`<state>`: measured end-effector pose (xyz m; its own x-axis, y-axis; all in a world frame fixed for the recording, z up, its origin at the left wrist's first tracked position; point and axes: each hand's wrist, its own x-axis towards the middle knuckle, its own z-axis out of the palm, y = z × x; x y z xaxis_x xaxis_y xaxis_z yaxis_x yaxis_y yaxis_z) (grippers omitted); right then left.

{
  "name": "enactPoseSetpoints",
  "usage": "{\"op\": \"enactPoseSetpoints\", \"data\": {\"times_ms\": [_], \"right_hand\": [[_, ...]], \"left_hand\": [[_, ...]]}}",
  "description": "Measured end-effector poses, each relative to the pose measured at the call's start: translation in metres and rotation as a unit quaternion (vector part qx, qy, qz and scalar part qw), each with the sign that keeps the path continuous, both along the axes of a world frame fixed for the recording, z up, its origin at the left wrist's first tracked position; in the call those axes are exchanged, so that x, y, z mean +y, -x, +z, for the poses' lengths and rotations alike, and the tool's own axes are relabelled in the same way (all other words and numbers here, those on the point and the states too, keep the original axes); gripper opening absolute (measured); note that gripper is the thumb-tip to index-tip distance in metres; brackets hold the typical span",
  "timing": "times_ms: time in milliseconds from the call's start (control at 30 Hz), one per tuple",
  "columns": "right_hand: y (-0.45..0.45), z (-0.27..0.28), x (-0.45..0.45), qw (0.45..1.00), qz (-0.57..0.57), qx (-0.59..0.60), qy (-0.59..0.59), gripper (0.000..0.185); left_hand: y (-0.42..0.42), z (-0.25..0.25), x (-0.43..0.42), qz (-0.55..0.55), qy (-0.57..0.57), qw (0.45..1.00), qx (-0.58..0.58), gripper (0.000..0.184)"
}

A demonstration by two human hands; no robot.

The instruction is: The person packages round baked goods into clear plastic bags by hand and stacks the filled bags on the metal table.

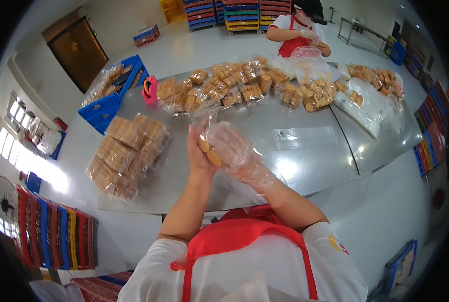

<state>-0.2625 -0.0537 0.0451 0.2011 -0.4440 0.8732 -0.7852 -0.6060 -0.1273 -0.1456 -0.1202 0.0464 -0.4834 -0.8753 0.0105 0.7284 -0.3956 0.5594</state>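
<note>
Between my two hands, over the near part of the steel table [252,176], is a clear plastic bag of round biscuits [213,157]. My bare left hand [198,157] grips the bag from its left side. A loose, see-through plastic glove covers my right hand [233,145], which presses against the bag's right side and hides part of it. The bag's loose upper end [206,115] stands up above my fingers. To the left lies a stack of filled biscuit packs [128,151]. A flat empty clear bag [305,138] rests on the table to the right.
Many biscuit packs [219,86] line the table's far side, beside a pink tape dispenser [150,90]. A blue crate [106,110] stands at the far left corner. Plastic bags [360,108] lie at the right. Across the table, a co-worker [300,32] handles something small.
</note>
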Motion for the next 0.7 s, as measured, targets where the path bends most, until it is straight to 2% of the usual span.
{"op": "enactPoseSetpoints", "data": {"times_ms": [100, 200, 300, 400, 500, 600, 700], "right_hand": [[-0.002, 0.003, -0.008, 0.999, -0.016, 0.036, 0.036, 0.062], [-0.002, 0.0, -0.012, 1.0, -0.001, 0.02, 0.015, 0.062], [-0.005, 0.003, -0.009, 1.0, 0.0, 0.022, 0.003, 0.058], [-0.006, -0.003, -0.022, 1.0, 0.001, -0.002, 0.031, 0.055], [-0.008, 0.001, -0.025, 1.0, -0.013, 0.006, 0.023, 0.055], [-0.009, -0.006, -0.024, 0.999, -0.002, 0.032, 0.019, 0.057], [-0.011, -0.016, -0.027, 0.999, -0.006, 0.045, 0.012, 0.071]], "left_hand": [[0.0, -0.01, -0.003, -0.009, -0.02, 0.997, 0.076, 0.069], [0.0, -0.005, 0.001, 0.018, -0.021, 0.998, 0.059, 0.07], [-0.008, -0.014, -0.007, -0.016, 0.002, 0.997, 0.074, 0.072], [0.004, -0.023, -0.001, 0.024, -0.054, 0.996, 0.072, 0.074], [0.01, -0.035, 0.003, 0.061, -0.027, 0.996, 0.055, 0.076], [-0.002, -0.034, -0.008, 0.022, -0.024, 0.997, 0.07, 0.076], [-0.012, -0.038, -0.016, -0.035, 0.0, 0.996, 0.083, 0.076]]}}
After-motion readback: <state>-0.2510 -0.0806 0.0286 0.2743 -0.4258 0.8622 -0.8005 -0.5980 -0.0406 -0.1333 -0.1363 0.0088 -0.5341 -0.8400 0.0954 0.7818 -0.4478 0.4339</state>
